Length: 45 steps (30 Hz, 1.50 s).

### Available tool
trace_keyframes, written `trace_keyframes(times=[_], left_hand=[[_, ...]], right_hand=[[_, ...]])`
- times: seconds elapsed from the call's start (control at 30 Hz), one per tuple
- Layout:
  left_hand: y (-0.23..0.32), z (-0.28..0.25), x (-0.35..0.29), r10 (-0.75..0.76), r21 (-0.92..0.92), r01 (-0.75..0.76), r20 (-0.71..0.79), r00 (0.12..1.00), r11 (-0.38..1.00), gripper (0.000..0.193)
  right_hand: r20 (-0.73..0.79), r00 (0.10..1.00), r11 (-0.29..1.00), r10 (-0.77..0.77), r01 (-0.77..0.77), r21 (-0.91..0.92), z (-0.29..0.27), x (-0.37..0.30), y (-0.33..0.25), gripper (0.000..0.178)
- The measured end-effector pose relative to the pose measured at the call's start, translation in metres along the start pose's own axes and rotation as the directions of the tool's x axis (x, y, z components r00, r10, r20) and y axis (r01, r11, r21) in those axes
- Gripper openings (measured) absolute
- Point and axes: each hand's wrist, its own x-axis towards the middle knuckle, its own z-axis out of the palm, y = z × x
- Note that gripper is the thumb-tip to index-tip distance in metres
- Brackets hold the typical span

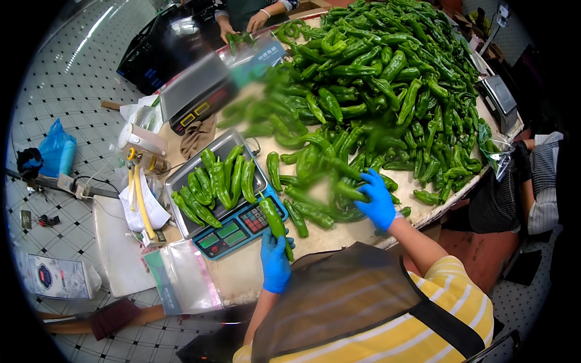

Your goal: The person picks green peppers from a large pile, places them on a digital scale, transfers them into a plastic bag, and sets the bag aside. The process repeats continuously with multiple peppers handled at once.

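Observation:
In a blue glove, my left hand (276, 266) is closed around the lower end of a long green pepper (272, 216), which points up over the scale's keypad. My right hand (377, 202), also gloved in blue, has its fingers round the end of another green pepper (350, 192) at the near edge of the pile. Several peppers (221, 181) lie on the metal pan of a blue digital scale (221, 239) to the left. A large heap of green peppers (387, 72) covers the far and right parts of the table. Parts of the view are blurred.
Clear plastic bags (190, 275) lie at the table's near left corner. A second scale (196, 91) stands farther back, beside a brown cloth (197, 137). Across the table, a co-worker's hands (242, 27) hold peppers. Another person sits at the right, near a third scale (498, 100).

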Motion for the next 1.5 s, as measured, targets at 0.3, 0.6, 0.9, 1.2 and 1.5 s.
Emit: trace_keyframes(times=[0.3,0.6,0.9,1.2,1.5], left_hand=[[0.002,0.006,0.003,-0.013,0.054,0.011,0.030,0.999,0.998,0.038],[-0.007,-0.014,0.006,-0.010,0.063,0.012,-0.038,0.999,0.998,0.042],[0.001,0.005,0.017,-0.031,0.172,0.035,-0.025,0.999,0.984,0.041],[0.007,0.003,0.014,0.142,0.176,-0.133,-0.037,0.989,0.975,0.044],[0.065,-0.021,0.060,0.767,0.816,-0.422,-0.041,0.641,0.396,0.062]], right_hand=[[-0.169,0.958,0.850,0.232,-0.116,0.513,-0.137,0.214,-0.037,0.051],[-0.171,0.962,0.733,-0.215,0.042,-0.679,-0.084,0.256,-0.055,0.083],[0.181,0.961,0.765,-0.211,0.277,-0.582,-0.045,0.358,-0.006,0.063],[0.052,0.808,0.790,-0.586,0.585,-0.185,0.017,0.302,-0.076,0.055],[0.254,0.838,0.872,-0.482,0.432,0.230,0.028,0.120,-0.144,0.045]])
